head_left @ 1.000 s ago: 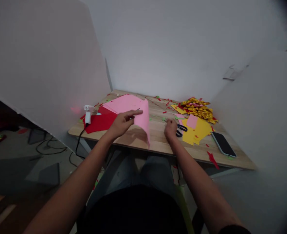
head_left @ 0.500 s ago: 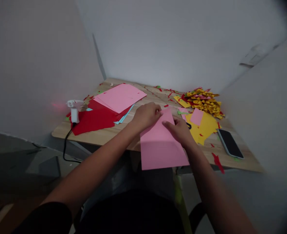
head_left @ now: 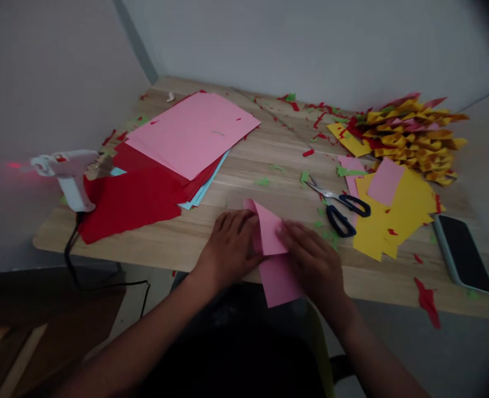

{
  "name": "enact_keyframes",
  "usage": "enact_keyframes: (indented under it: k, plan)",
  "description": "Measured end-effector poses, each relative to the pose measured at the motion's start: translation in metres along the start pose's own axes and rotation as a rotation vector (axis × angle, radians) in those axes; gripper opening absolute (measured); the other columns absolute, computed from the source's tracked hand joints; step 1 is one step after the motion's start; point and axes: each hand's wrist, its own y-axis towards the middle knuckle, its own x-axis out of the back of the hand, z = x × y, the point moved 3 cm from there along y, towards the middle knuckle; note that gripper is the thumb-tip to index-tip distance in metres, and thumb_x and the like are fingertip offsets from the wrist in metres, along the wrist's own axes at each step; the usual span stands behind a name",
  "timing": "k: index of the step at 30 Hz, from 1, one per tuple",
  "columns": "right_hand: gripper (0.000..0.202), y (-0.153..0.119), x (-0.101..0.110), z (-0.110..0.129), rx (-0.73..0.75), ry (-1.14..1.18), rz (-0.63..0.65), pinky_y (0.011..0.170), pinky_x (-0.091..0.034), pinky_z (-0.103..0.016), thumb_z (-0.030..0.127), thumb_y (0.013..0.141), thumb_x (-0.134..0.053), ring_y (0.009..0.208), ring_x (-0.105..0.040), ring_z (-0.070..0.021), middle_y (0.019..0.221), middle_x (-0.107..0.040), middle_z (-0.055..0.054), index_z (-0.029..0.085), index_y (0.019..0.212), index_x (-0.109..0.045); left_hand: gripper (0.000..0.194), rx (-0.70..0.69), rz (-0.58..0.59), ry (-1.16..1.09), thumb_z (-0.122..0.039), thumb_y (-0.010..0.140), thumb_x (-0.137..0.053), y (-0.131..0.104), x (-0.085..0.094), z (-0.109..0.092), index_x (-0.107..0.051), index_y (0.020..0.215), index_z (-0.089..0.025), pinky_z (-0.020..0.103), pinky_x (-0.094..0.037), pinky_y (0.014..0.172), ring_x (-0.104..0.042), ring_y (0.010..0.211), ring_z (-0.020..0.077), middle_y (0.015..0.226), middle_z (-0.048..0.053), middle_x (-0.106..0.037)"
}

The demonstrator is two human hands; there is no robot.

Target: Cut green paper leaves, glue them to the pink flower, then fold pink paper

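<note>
A: What is nearest?
B: A dark lap [head_left: 244, 342], its details lost in shadow. Above it, the left hand [head_left: 230, 243] and right hand [head_left: 317, 260] hold a pink sheet [head_left: 281, 279] at the table's [head_left: 211, 207] front edge.
A: How do the fingers sit?
B: Both hands' fingers are closed on the sheet, left and right of its curled-over flap. The hands cover its sides, and I cannot tell whether it touches the table.
A: And beyond?
B: At right, a phone [head_left: 464, 253], screen dark. Scissors [head_left: 331, 194] lie open, one handle overlapping yellow paper [head_left: 410, 204]. At left, a white glue gun [head_left: 72, 185] stands by red paper [head_left: 136, 199]; its cord [head_left: 72, 265] drops over the edge.
A: Farther back?
B: A pink stack [head_left: 194, 132] mostly hides blue sheets [head_left: 213, 185]. At back right sits a pile of folded yellow pieces [head_left: 414, 132], too crowded to separate.
</note>
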Motion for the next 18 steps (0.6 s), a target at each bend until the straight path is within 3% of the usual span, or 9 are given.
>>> enact_keyframes:
  k: [3,8,14,18]
  plan:
    - [0.048,-0.007,-0.007,0.008,0.063,-0.001,0.111,0.111,-0.049,-0.045,0.009,0.095,-0.054,0.140,-0.050,-0.0256,0.149,-0.056,-0.007,0.022,0.141,-0.057,0.084,-0.011,-0.038,-0.078,-0.061,0.081,-0.071,-0.001,0.003,0.003,-0.038,0.144,-0.014,0.057,-0.035,0.115,-0.049,0.133,0.0354,0.137,0.020,-0.056]
    - [0.038,-0.006,-0.009,0.004,0.075,0.003,0.114,0.110,-0.050,-0.048,0.010,0.094,-0.056,0.139,-0.051,-0.0274,0.142,-0.062,-0.009,0.020,0.130,-0.064,0.103,0.006,0.051,-0.127,-0.054,0.076,-0.079,-0.006,0.011,0.015,-0.021,0.155,-0.024,0.056,-0.037,0.117,-0.038,0.145,0.0346,0.157,0.018,-0.038]
    - [0.032,-0.005,-0.008,0.007,0.136,0.034,0.166,0.111,-0.048,-0.051,0.014,0.093,-0.057,0.138,-0.052,-0.0302,0.140,-0.064,-0.009,0.020,0.122,-0.068,0.064,0.031,0.139,-0.049,-0.047,0.082,-0.075,-0.006,0.015,0.014,-0.053,0.138,-0.027,0.058,-0.032,0.120,-0.037,0.146,0.0356,0.160,0.014,-0.034]
    - [0.029,-0.005,-0.008,0.007,0.122,0.039,0.167,0.115,-0.044,-0.051,0.014,0.092,-0.058,0.139,-0.050,-0.0294,0.138,-0.066,-0.009,0.018,0.119,-0.069,0.066,0.064,0.129,-0.068,-0.049,0.083,-0.073,-0.005,0.016,0.013,-0.052,0.139,-0.022,0.055,-0.032,0.121,-0.034,0.147,0.0343,0.160,0.016,-0.032]
